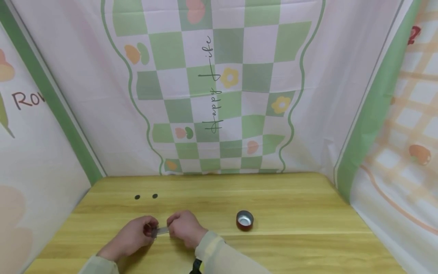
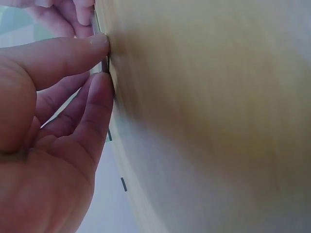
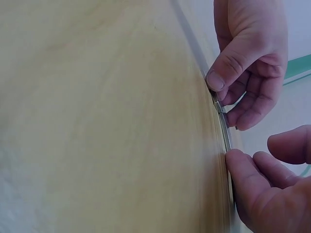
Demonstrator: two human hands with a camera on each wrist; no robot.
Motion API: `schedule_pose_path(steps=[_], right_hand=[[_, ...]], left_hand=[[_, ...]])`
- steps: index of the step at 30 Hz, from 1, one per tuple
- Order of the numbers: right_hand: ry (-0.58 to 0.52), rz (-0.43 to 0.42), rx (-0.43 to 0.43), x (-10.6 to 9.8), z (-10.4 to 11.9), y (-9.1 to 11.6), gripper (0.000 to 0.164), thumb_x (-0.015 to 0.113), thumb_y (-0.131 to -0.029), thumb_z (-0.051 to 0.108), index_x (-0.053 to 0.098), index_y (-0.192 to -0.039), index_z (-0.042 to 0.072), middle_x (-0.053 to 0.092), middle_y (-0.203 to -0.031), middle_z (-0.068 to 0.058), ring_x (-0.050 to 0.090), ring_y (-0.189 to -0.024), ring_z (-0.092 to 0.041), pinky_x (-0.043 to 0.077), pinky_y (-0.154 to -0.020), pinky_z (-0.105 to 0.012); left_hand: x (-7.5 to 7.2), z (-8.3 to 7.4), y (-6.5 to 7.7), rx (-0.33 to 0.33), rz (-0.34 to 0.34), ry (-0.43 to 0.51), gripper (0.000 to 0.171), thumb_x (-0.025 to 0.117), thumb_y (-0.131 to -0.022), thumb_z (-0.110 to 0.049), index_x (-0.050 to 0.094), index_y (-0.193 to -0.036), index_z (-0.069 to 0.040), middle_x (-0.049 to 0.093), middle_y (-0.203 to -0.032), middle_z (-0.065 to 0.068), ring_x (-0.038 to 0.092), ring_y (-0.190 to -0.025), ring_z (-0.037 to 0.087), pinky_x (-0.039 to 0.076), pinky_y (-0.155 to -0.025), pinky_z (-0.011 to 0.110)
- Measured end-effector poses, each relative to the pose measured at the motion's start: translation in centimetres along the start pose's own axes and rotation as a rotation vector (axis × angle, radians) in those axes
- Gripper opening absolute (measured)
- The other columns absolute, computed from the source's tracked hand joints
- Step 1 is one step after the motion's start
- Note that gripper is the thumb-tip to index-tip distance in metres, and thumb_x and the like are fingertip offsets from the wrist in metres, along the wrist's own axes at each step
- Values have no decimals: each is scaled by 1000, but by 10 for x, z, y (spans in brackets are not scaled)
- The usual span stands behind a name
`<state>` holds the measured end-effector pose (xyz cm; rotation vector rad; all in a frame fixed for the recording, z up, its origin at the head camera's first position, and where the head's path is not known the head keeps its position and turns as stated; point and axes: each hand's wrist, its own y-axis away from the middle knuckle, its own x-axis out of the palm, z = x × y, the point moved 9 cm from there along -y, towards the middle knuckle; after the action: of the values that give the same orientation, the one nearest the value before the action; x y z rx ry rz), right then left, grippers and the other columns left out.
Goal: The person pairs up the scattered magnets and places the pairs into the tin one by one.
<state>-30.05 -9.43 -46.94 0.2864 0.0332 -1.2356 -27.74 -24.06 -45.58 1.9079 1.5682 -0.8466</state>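
Low on the left half of the table, a thin flat grey strip (image 1: 162, 230) spans the gap between my two hands. My left hand (image 1: 135, 235) pinches the strip's left end between thumb (image 2: 82, 53) and fingers. In the right wrist view the strip (image 3: 225, 130) appears edge-on, close along the wooden surface, with a small step near the left thumb. Fingertips of my right hand (image 1: 186, 228) touch its other end, and in the right wrist view the right thumb (image 3: 290, 145) stands apart from it. Both ends are partly hidden by the hands.
Two small black discs (image 1: 137, 197) (image 1: 155, 196) lie behind the hands. To the right stands a small round tin (image 1: 244, 228), dark red outside and silvery inside. Printed cloth (image 1: 229, 53) hangs behind the wooden table (image 1: 291, 243) and at its sides.
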Motion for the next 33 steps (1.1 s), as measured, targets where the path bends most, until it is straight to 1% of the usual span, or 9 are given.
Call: schedule_pose_path(steps=[4, 6, 11, 15, 19, 22, 24, 28, 33], right_hand=[[-12, 2, 9, 0, -1, 1, 42, 57, -65, -15, 71, -100, 3, 63, -88, -3, 55, -71, -19, 43, -55, -24], [-16, 5, 14, 0, -1, 2, 42, 57, -65, -15, 71, -100, 3, 63, -88, -3, 55, -71, -19, 44, -55, -24], [-22, 12, 34, -1, -2, 2, 42, 57, -66, -14, 71, -102, 3, 63, -90, -3, 56, -73, -19, 45, -57, -25], [-28, 14, 32, -1, -2, 2, 43, 57, -66, -14, 71, -103, 3, 64, -90, -3, 56, -74, -19, 46, -57, -24], [-34, 18, 25, -1, -2, 2, 42, 57, -66, -14, 71, -103, 2, 64, -91, -2, 56, -74, -19, 46, -57, -24], [-39, 18, 22, -1, -2, 2, 42, 58, -67, -13, 71, -103, 1, 64, -91, -3, 56, -74, -19, 46, -57, -24], [-44, 14, 16, -1, -2, 3, 40, 58, -68, -13, 71, -103, 0, 64, -89, -4, 55, -71, -18, 45, -56, -23], [-59, -1, -8, 0, 0, 4, 38, 59, -68, -14, 70, -102, -1, 63, -85, -6, 52, -65, -16, 43, -54, -22], [-76, -13, -26, 0, 0, 4, 39, 56, -66, -15, 70, -101, -2, 63, -85, -7, 52, -66, -16, 43, -54, -21]], left_hand=[[0, -1, -1, 8, 2, 8, 41, 78, -70, 7, 67, -107, -4, 63, -92, -1, 58, -83, 16, 52, -73, 34], [0, -1, -1, 10, 7, -4, 40, 77, -70, 6, 67, -108, -3, 63, -93, -1, 57, -83, 16, 52, -73, 34], [4, -3, -2, 11, 43, -23, 39, 75, -71, 6, 67, -108, -4, 60, -92, 0, 54, -82, 18, 49, -71, 33], [6, -4, -3, 21, 75, -6, 38, 73, -71, 8, 66, -107, -5, 58, -89, 1, 52, -80, 20, 47, -67, 31], [9, -2, -4, 7, 103, -12, 39, 73, -71, 8, 65, -107, -6, 58, -89, 1, 51, -80, 21, 46, -68, 34], [11, 0, -6, -10, 118, 10, 41, 73, -71, 10, 65, -108, -5, 58, -90, 2, 52, -81, 22, 47, -70, 38], [12, 0, -7, -7, 127, 21, 43, 72, -71, 11, 63, -109, -5, 58, -91, 2, 52, -81, 22, 47, -70, 39], [13, -3, -5, 12, 128, 23, 47, 73, -68, 12, 59, -110, -6, 58, -89, 4, 53, -79, 22, 47, -69, 39], [12, -9, -2, 80, 115, 4, 49, 74, -65, 11, 57, -108, -7, 56, -86, 3, 52, -75, 21, 46, -67, 36]])
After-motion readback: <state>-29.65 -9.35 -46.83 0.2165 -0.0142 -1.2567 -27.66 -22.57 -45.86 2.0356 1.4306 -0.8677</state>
